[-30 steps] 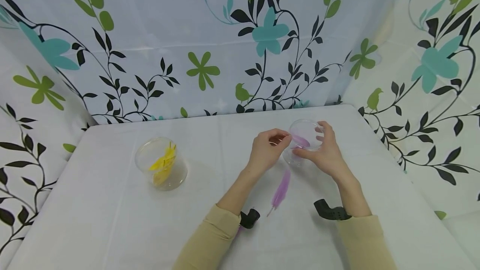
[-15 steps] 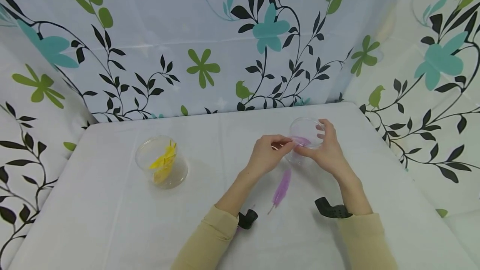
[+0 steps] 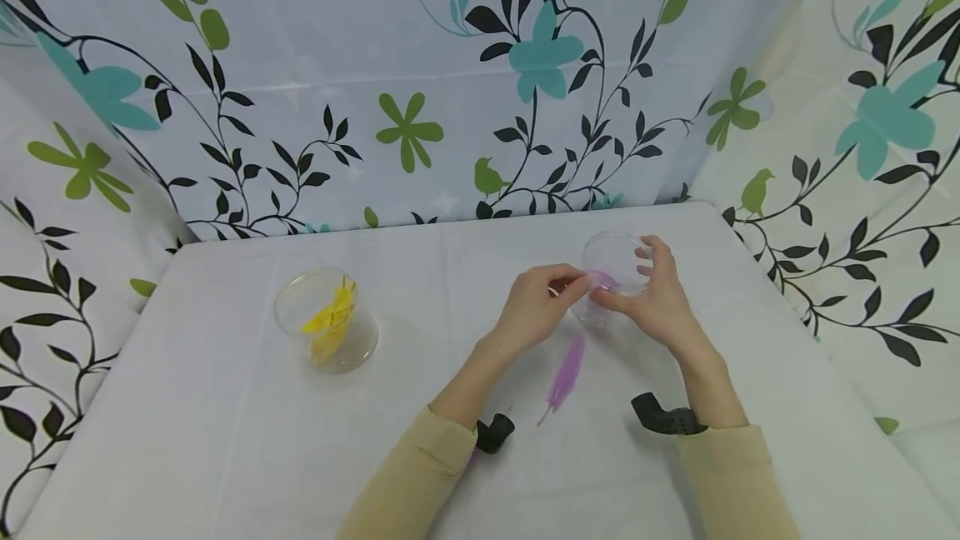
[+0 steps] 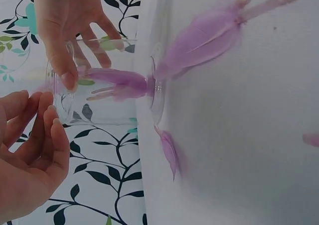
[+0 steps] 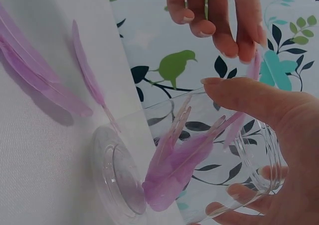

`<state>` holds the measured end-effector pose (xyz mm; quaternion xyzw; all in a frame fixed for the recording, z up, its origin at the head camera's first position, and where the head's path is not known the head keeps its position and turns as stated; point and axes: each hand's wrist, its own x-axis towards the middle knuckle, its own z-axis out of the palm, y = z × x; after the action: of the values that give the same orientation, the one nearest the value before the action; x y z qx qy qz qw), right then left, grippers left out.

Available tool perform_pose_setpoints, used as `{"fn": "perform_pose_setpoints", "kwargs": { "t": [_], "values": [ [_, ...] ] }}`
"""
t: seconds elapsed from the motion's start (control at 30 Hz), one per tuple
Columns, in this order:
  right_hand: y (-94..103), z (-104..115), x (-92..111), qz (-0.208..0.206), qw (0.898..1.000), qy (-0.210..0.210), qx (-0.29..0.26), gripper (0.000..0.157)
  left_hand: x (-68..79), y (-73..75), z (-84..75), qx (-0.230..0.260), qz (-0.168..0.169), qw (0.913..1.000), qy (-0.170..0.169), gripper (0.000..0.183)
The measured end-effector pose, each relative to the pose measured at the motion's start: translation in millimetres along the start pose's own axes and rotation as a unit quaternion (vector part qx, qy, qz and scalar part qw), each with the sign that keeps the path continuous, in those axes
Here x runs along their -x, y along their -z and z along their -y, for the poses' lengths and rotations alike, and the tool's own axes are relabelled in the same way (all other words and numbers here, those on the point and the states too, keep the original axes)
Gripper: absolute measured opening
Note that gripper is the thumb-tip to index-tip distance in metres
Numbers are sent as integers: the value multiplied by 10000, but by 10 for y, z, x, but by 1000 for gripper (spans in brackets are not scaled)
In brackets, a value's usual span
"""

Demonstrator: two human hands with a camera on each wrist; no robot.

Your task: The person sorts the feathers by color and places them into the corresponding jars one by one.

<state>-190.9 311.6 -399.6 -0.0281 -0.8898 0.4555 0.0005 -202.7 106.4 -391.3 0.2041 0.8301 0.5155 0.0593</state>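
Observation:
My left hand (image 3: 536, 304) pinches a purple feather (image 5: 255, 65) between thumb and fingertips at the mouth of a clear jar. My right hand (image 3: 660, 311) grips that jar (image 5: 119, 180) near its rim, thumb on the near side and fingers round the far side. Inside it lie several purple feathers (image 5: 177, 168), quills toward the mouth. The jar stands on the white table. Another purple feather (image 3: 566, 373) lies on the cloth in front of it. My left wrist mostly hides a further bit of purple.
To the left stands a second clear jar (image 3: 287, 307) with yellow feathers (image 3: 332, 325) in it. Black wrist mounts (image 3: 663, 415) sit at both sleeves. A patterned curtain (image 3: 420, 48) hangs behind the white table (image 3: 247, 457) and along its sides.
The left hand has moved slightly right, bringing the pinched feather farther into the jar's mouth. The right hand keeps its grip on the jar. The view shifts a little.

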Motion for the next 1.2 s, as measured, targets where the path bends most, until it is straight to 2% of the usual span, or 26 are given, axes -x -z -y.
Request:
{"fn": "perform_pose_setpoints", "kwargs": {
  "t": [0.2, 0.37, 0.53, 0.73, 0.93, 1.03, 1.2],
  "values": [
    [-14, -27, -28, -108, 9998, 150, -17, 109, -52, -26, -93, -48, 113, 9999, -58, 29],
    [-11, -21, -46, -145, 9996, 256, 25, 108, -50, -34, -58, -42, 214, 9998, -29, 29],
    [17, 5, -28, -87, 9999, 144, 17, 111, -75, -27, -54, -72, 279, 9996, 27, 33],
    [-3, -27, -37, -152, 9996, 248, -19, 106, -161, -70, -98, -71, 552, 9984, 95, 39],
    [-16, -45, -36, -135, 9995, 289, -75, 105, -172, -114, -86, -217, 718, 9969, 233, 38],
    [-17, -42, -36, -122, 9996, 260, -76, 106, -169, -118, -74, -264, 648, 9970, 327, 38],
    [-11, -37, -24, -73, 9999, 123, -52, 110, -210, -96, -64, -428, 247, 9982, 327, 36]
  ]
}}
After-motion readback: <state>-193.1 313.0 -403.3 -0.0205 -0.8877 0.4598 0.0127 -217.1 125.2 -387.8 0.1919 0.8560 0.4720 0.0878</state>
